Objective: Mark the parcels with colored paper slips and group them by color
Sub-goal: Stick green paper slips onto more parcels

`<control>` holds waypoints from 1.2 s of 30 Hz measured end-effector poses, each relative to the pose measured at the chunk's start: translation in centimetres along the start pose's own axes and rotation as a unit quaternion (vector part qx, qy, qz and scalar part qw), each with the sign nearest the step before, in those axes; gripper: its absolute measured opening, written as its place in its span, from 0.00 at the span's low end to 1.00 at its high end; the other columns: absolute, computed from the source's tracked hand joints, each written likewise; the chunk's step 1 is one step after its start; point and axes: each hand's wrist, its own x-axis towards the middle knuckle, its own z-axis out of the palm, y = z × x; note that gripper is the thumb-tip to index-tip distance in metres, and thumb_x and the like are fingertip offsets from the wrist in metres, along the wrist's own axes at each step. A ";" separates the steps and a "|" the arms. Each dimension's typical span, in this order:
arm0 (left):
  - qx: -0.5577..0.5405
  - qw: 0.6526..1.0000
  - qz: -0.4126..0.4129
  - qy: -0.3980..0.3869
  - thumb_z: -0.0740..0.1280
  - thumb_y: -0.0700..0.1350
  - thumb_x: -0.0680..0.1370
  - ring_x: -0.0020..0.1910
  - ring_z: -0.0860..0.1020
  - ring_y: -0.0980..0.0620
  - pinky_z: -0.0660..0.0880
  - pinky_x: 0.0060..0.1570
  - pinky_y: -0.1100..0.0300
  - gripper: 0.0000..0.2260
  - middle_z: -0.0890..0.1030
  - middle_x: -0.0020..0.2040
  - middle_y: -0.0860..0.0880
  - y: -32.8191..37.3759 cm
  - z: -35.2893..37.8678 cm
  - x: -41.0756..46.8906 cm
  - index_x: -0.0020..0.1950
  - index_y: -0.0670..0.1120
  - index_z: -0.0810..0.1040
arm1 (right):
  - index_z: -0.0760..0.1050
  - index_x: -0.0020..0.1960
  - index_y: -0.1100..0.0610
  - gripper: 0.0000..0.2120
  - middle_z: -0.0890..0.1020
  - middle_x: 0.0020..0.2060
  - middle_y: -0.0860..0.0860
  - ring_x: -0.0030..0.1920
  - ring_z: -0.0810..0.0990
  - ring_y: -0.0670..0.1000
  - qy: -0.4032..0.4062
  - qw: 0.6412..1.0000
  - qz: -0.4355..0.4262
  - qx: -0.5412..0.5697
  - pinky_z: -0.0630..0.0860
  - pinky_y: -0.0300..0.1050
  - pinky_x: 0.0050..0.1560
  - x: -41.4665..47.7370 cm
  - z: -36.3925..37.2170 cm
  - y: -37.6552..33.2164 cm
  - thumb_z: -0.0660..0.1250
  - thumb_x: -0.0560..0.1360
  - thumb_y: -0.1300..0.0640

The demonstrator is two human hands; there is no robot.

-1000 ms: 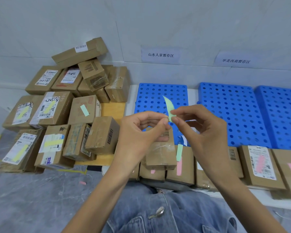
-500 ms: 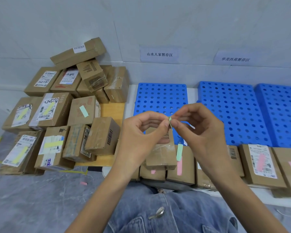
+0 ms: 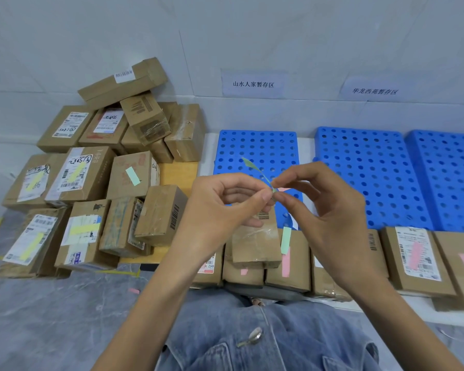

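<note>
Pinching one green slip (image 3: 252,165) together, left hand (image 3: 225,207) and right hand (image 3: 330,218); its tail shows again

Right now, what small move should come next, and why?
Probably pull the green slip free and press it onto the small parcel below: left hand and right hand both pinch its end, and that parcel's top shows no slip.

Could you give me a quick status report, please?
Left hand and right hand both pinch the green slip. Slip in the air, stuck to nothing yet. Nothing in the way.
</note>
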 end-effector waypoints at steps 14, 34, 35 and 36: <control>-0.013 0.992 0.066 0.104 0.67 0.31 0.74 0.31 0.80 0.55 0.77 0.27 0.62 0.10 0.81 0.30 0.51 0.0 1.9 -1.0 0.37 0.44 0.79 | 0.74 0.49 0.64 0.08 0.81 0.32 0.56 0.32 0.81 0.50 0.041 0.976 0.138 0.162 0.78 0.39 0.38 0.3 0.7 -0.9 0.70 0.71 0.67; -0.038 0.993 0.060 0.099 0.65 0.30 0.75 0.30 0.81 0.51 0.78 0.30 0.62 0.11 0.81 0.30 0.46 -0.3 1.5 -1.3 0.38 0.43 0.80 | 0.80 0.45 0.63 0.03 0.82 0.32 0.54 0.33 0.80 0.47 0.045 0.960 0.204 0.189 0.78 0.36 0.39 -0.3 1.6 -1.2 0.68 0.73 0.66; -0.038 0.993 0.060 0.098 0.65 0.30 0.75 0.30 0.81 0.52 0.78 0.30 0.62 0.11 0.81 0.30 0.47 -0.2 1.5 -1.3 0.37 0.43 0.80 | 0.80 0.45 0.63 0.03 0.82 0.32 0.54 0.33 0.79 0.47 0.044 0.955 0.215 0.201 0.77 0.36 0.39 -0.3 1.6 -1.1 0.68 0.72 0.65; -0.039 0.993 0.059 0.097 0.65 0.30 0.75 0.29 0.81 0.53 0.78 0.30 0.62 0.11 0.81 0.29 0.47 -0.2 1.4 -1.3 0.37 0.44 0.80 | 0.80 0.45 0.63 0.04 0.82 0.32 0.53 0.33 0.79 0.47 0.043 0.949 0.226 0.215 0.77 0.36 0.39 -0.3 1.7 -1.0 0.69 0.72 0.64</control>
